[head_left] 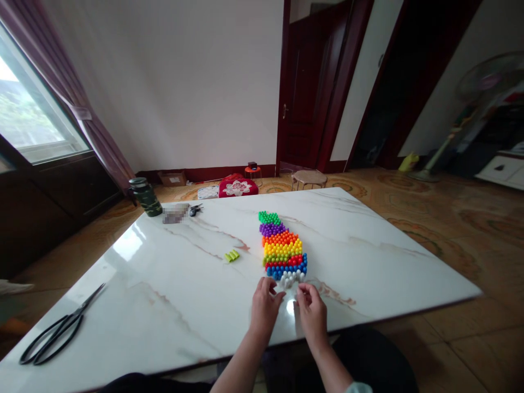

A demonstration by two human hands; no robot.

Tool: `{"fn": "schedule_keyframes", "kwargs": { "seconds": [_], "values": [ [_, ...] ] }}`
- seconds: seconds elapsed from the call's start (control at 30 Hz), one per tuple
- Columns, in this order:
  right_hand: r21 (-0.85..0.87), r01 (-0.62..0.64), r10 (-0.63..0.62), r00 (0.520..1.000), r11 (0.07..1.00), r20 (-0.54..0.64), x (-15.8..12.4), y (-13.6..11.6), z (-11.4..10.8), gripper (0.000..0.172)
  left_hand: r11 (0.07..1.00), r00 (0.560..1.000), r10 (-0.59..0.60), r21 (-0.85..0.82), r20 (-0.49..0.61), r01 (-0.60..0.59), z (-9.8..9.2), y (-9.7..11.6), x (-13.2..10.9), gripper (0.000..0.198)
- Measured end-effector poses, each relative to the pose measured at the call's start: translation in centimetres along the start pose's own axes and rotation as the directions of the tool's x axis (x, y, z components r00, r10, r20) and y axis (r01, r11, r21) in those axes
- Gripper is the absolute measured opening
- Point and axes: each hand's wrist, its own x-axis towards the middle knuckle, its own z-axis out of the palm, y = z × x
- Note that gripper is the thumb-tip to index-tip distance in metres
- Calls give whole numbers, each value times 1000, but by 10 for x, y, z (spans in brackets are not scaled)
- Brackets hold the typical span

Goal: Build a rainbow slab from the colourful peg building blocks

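Rows of shiny, bead-like plastic pieces lie on the white marble-patterned table, sorted by colour. Nearest me are white pieces, then blue pieces and red pieces. Beyond these come yellow-green, yellow pieces, orange, purple and green pieces. My left hand rests at the near left of the white pieces, its thumb and curved fingers apart. At their near right is my right hand, fingers curled and thumb against the index finger. Anything in that pinch is too small to make out.
Yellow-green pieces lie apart, left of the rows. Large black-handled scissors rest at the table's left. A camouflage bottle and keys are at the far left edge. Beyond the table stands a round stool.
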Motion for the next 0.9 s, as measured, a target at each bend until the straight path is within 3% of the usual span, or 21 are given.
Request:
{"fn": "schedule_keyframes", "kwargs": {
  "seconds": [0.07,0.13,0.23,0.43,0.57,0.67,0.8,0.9],
  "values": [
    [-99,149,-145,988,984,49,2,-1,-4,28,998,995,59,20,84,-61,-2,1,-5,8],
    [-167,244,-225,966,955,125,4,-3,-5,26,993,979,110,33,171,-117,-4,2,-8,18],
    [-258,268,-220,955,928,200,7,-7,-5,27,977,960,158,107,232,-186,-5,5,-6,34],
    [-355,257,-192,959,899,208,10,-9,-2,29,955,949,154,204,276,-215,-4,15,-3,37],
    [-315,291,-239,952,904,192,6,-11,2,28,974,959,166,111,230,-195,-12,9,-6,30],
    [-260,346,-281,925,902,258,-2,-15,11,29,971,985,150,173,88,-163,-34,-8,3,26],
    [-267,419,-302,872,868,386,-14,-17,26,28,914,990,102,402,-103,-52,-73,-43,42,44],
    [-351,432,-293,875,831,385,-19,-14,33,27,881,997,62,473,-54,-29,-92,-66,79,51]
  ]
}}
